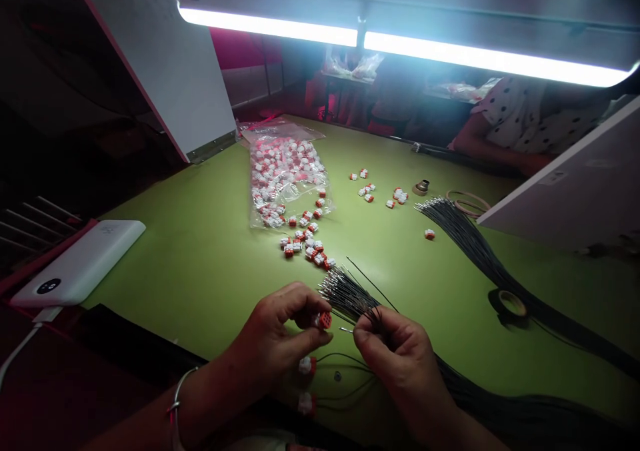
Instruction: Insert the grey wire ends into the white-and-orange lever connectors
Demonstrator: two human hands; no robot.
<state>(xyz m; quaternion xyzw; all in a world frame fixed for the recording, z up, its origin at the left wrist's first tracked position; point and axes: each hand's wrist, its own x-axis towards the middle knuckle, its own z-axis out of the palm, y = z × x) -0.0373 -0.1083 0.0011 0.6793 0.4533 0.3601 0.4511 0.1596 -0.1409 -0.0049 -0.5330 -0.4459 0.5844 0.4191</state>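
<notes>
My left hand (280,334) pinches a small red-and-white wire connector (324,320) between thumb and fingers, with its red face towards my right hand. My right hand (395,364) grips a bunch of thin black wires (347,294), whose bare metal tips fan out towards the far left. One loose wire end (346,330) pokes out just below the bunch, close to the connector. On the green table (200,291) beneath my hands lie two more connectors (306,365) with black wires attached. A heap of loose connectors (305,248) sits just beyond my hands.
A plastic bag of connectors (285,178) lies further on. To the right run a long black wire bundle (475,258) and a tape roll (511,304). A white power bank (80,264) lies at the left edge. A co-worker's polka-dot sleeve (525,118) shows at the far side.
</notes>
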